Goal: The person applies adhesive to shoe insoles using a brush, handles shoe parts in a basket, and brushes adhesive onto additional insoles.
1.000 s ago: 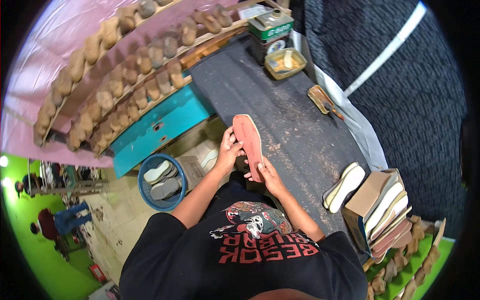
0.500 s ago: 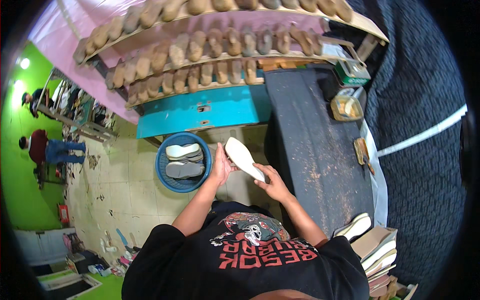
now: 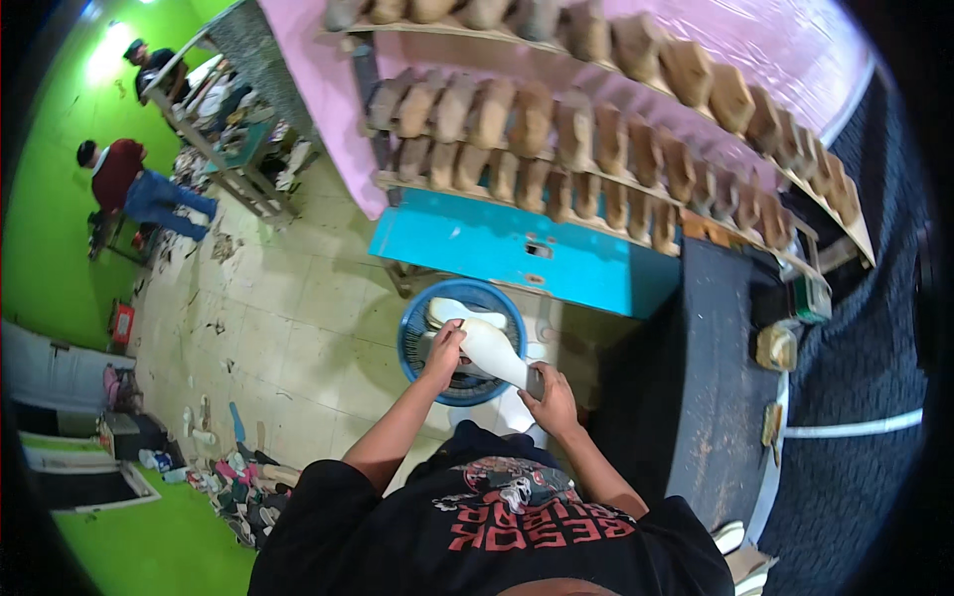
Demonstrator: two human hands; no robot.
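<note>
My left hand [image 3: 447, 358] is closed round the wide end of a pale, sole-shaped piece, a shoe sole [image 3: 487, 345]. At its narrow end, where a grey part shows, my right hand [image 3: 553, 399] grips it. The sole is held tilted above a round blue plastic basket [image 3: 404, 343], hiding part of what lies inside. Another white sole [image 3: 452, 310] shows in the basket behind it.
A dark-covered table [image 3: 636, 397] stands on the right. Beyond the basket are a turquoise panel [image 3: 467, 243] and shelves lined with wooden shoe lasts [image 3: 532, 114]. Scraps [image 3: 248, 497] lie on the floor at left. Two people [image 3: 144, 184] are at the far left.
My view has swung left. Both hands have carried the sole from beside the basket to over it, and the sole now lies flatter across.
</note>
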